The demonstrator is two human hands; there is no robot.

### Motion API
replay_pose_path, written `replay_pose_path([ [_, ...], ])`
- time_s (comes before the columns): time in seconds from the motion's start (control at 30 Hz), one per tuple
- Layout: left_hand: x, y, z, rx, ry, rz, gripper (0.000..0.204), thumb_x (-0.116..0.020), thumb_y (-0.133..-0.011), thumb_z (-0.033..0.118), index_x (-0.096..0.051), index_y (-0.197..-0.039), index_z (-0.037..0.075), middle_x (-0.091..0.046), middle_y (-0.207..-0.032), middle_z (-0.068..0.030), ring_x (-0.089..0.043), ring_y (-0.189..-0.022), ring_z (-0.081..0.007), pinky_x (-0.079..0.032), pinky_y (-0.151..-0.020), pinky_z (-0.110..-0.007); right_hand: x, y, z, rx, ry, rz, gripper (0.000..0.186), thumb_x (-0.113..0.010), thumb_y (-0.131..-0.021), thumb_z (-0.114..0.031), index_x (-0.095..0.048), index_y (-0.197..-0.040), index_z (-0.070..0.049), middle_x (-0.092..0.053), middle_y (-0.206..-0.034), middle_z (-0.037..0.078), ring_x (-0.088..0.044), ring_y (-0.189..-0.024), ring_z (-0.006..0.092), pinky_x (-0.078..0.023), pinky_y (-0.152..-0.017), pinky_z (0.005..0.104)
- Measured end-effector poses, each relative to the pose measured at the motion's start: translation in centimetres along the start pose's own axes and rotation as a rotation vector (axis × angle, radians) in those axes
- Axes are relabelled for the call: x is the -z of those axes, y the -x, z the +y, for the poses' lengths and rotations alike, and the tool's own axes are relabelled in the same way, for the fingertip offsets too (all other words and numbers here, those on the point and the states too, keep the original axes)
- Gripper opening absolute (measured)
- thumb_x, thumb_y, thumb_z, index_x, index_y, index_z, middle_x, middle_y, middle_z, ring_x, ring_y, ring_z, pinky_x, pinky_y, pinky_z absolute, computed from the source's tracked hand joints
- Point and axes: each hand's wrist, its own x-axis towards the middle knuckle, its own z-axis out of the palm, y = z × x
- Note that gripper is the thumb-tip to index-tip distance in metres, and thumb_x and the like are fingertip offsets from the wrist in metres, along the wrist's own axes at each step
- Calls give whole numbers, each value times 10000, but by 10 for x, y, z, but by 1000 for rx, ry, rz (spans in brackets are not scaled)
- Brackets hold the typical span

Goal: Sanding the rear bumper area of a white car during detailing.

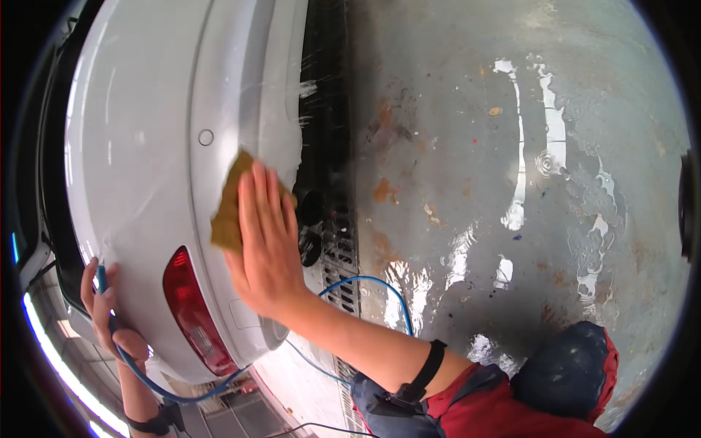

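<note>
A white car's rear bumper [241, 87] fills the left half of the view, with a red tail light [193, 314] set into it. My right hand [269, 244] lies with fingers stretched over a yellow-brown wiping cloth [230, 208] and presses it to the wet bumper. At the lower left, my left hand [106, 306] has its fingers around a thin blue hose [135, 365], next to the car's body. The hose's tip sticks up between the fingers. Part of the cloth is hidden under my right palm.
Wet grey floor [453, 168] with puddles and rusty stains spreads to the right. A slotted drain grate [339, 248] runs beside the bumper. More blue hose [387, 285] loops over the floor near my knee [562, 372]. A round drawn mark [206, 137] shows on the bumper.
</note>
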Motion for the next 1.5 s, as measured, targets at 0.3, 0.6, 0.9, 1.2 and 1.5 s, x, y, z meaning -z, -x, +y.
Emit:
replay_pose_path([
  [0.3, -3, -3, 11, -92, -137, -42, 636, -302, -1124, 607, -513, -1512, 149, -424, -1584, -356, -594, -1370, -459, -492, -1130, -542, 75, -27, -67, 70, -34, 33, 894, -561, -974, -265, -131, -1664, 109, -87, -1730, 366, -75, -1612, 548, -86, -1281, 674],
  [0.6, -10, -23, 21, -115, -99, 6, 606, -309, -1129, 592, -556, -1422, 122, -611, -1409, -351, -595, -1354, -483, -446, -1163, -598, 70, -17, -48, 81, 187, -401, 945, -704, -923, -279, -229, -1683, 22, -132, -1781, 216, -122, -1652, 386, -140, -1322, 562],
  [0.9, -16, -41, 32, -143, -138, 70, 557, -341, -1132, 561, -614, -1288, 102, -775, -1196, -219, -549, -1406, -457, -397, -1172, -605, 94, -126, -15, 278, 327, -57, 712, -561, -1065, -216, -266, -1655, 52, -213, -1749, 248, -179, -1629, 422, -199, -1310, 550],
  [1.2, -19, -34, 29, -280, -27, 210, 443, -458, -1101, 452, -669, -1159, 67, -757, -1252, -164, -649, -1292, -419, -455, -1122, -589, 67, -19, -43, 319, 683, -265, 911, -659, -1007, -283, -148, -1696, 22, -103, -1787, 214, -88, -1658, 378, -114, -1333, 552],
  [1.5, -19, -37, 32, -218, -65, 208, 403, -496, -1088, 398, -676, -1164, 45, -750, -1215, -179, -670, -1225, -425, -500, -1069, -567, 71, -131, -76, 264, 215, -30, 643, -344, -1136, -240, -176, -1664, 87, -163, -1742, 311, -126, -1640, 426, -88, -1331, 511],
])
